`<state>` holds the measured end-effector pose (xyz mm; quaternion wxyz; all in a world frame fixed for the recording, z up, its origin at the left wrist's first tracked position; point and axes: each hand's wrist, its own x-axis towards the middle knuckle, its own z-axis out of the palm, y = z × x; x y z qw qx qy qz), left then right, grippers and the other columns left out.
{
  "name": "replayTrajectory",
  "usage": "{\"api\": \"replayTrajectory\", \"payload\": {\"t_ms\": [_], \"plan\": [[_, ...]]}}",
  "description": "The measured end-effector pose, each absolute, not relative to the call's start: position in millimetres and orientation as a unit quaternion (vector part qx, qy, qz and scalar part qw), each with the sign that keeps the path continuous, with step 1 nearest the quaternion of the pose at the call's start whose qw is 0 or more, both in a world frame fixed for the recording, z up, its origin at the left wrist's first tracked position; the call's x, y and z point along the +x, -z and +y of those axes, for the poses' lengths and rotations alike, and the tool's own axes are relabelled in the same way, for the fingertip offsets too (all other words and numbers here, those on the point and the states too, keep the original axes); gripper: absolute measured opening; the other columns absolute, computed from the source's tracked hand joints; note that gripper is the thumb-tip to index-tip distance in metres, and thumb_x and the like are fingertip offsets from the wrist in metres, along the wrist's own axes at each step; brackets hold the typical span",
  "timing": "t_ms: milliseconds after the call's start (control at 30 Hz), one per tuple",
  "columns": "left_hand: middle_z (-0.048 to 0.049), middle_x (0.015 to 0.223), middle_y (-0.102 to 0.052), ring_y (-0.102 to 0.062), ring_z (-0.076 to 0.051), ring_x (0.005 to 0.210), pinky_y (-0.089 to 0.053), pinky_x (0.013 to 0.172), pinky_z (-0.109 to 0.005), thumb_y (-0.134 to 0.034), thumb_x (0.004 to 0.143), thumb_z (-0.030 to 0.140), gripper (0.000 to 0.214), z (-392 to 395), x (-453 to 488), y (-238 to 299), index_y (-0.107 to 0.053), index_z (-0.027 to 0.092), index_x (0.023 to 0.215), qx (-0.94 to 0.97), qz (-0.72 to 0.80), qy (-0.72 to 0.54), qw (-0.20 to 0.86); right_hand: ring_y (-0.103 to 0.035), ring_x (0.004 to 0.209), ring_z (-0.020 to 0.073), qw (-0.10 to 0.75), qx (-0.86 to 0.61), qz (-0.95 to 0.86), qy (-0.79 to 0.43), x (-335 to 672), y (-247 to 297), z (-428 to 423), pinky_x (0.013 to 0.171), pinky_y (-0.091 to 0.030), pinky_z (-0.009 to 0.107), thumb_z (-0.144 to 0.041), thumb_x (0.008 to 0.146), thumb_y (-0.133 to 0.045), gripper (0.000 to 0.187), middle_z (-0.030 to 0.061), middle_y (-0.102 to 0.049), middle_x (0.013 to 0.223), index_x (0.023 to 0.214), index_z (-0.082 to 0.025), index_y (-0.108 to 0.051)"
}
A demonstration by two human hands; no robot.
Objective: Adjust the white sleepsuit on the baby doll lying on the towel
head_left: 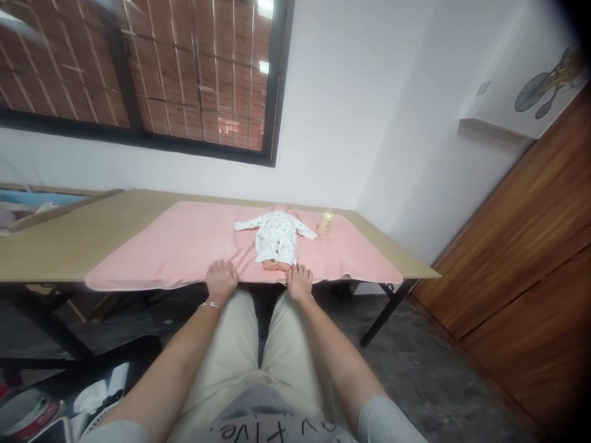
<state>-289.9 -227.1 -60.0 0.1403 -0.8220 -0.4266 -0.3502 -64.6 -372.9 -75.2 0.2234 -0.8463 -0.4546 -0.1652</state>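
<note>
A doll in a white patterned outfit [277, 237] lies on a pink mat [198, 240], its sleeves spread out and its bare feet toward me. My left hand [222, 278] rests on the mat's near edge, left of the doll, fingers stretched over the top. Close beside the doll's feet, my right hand [300, 281] lies on the same edge, its fingers laid forward and apart. I see nothing held in either hand; the thumbs are partly hidden. To the right of the doll stands a pale yellow bottle [327, 223].
The mat covers part of a tan table [106, 231] against a white wall. A wooden-edged bin [64, 209] with blue inside sits at the far left. Below left, a black chair or stool [133, 351] holds several items. Wooden cabinet doors [521, 264] are at right.
</note>
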Motion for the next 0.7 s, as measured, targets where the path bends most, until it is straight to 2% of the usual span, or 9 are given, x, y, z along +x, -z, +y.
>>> {"api": "replayTrajectory", "payload": {"t_ms": [167, 300, 433, 533, 633, 700], "plan": [[-0.0174, 0.099, -0.056, -0.047, -0.032, 0.096, -0.030, 0.084, -0.042, -0.036, 0.083, 0.027, 0.033, -229.9, -288.6, 55.6, -0.061, 0.011, 0.099, -0.819, -0.444, 0.333, 0.146, -0.030, 0.128, 0.0254, 0.226, -0.848, -0.454, 0.153, -69.5, 73.4, -374.4, 0.106, -0.011, 0.045, -0.035, 0.096, -0.020, 0.047, 0.0122, -0.043, 0.137, 0.130, -0.016, -0.046], [-0.0165, 0.106, -0.058, -0.048, -0.032, 0.103, -0.031, 0.089, -0.044, -0.036, 0.084, 0.028, 0.035, -229.6, -293.2, 56.4, -0.060, 0.013, 0.104, -0.824, -0.449, 0.336, 0.089, -0.026, 0.132, 0.0248, 0.228, -0.850, -0.462, 0.113, -67.4, 73.4, -380.1, 0.107, -0.008, 0.045, -0.036, 0.096, -0.020, 0.048, 0.0100, -0.038, 0.141, 0.135, -0.018, -0.042], [-0.0135, 0.113, -0.059, -0.050, -0.030, 0.107, -0.034, 0.092, -0.044, -0.032, 0.087, 0.031, 0.038, -220.6, -301.9, 64.2, -0.056, 0.017, 0.113, -0.818, -0.453, 0.356, -0.014, -0.024, 0.135, 0.0225, 0.227, -0.821, -0.520, 0.067, -55.6, 76.2, -390.6, 0.110, -0.010, 0.043, -0.039, 0.096, -0.019, 0.050, 0.0068, -0.034, 0.144, 0.137, -0.019, -0.040], [-0.0163, 0.120, -0.056, -0.049, -0.031, 0.114, -0.033, 0.096, -0.049, -0.026, 0.090, 0.036, 0.048, -211.0, -299.3, 55.6, -0.044, 0.013, 0.128, -0.761, -0.505, 0.388, -0.122, -0.024, 0.135, 0.0213, 0.237, -0.794, -0.555, 0.077, -50.4, 81.5, -396.2, 0.111, -0.012, 0.042, -0.038, 0.095, -0.019, 0.050, 0.0053, -0.034, 0.144, 0.137, -0.019, -0.040], [-0.0168, 0.134, -0.045, -0.043, -0.032, 0.123, -0.032, 0.099, -0.052, -0.023, 0.091, 0.042, 0.055, -199.3, -283.6, 26.5, -0.029, 0.014, 0.138, -0.687, -0.541, 0.427, -0.228, -0.021, 0.136, 0.0239, 0.246, -0.786, -0.556, 0.115, -52.0, 87.9, -396.0, 0.111, -0.011, 0.046, -0.037, 0.093, -0.028, 0.049, 0.0061, -0.032, 0.145, 0.137, -0.020, -0.040], [-0.0146, 0.140, -0.038, -0.038, -0.031, 0.127, -0.032, 0.102, -0.049, -0.026, 0.090, 0.043, 0.055, -186.7, -268.0, 4.5, -0.030, 0.015, 0.138, -0.676, -0.518, 0.447, -0.273, -0.022, 0.136, 0.0267, 0.259, -0.789, -0.542, 0.130, -54.6, 91.2, -392.8, 0.111, -0.012, 0.050, -0.035, 0.091, -0.033, 0.048, 0.0075, -0.033, 0.144, 0.136, -0.020, -0.042]]}}
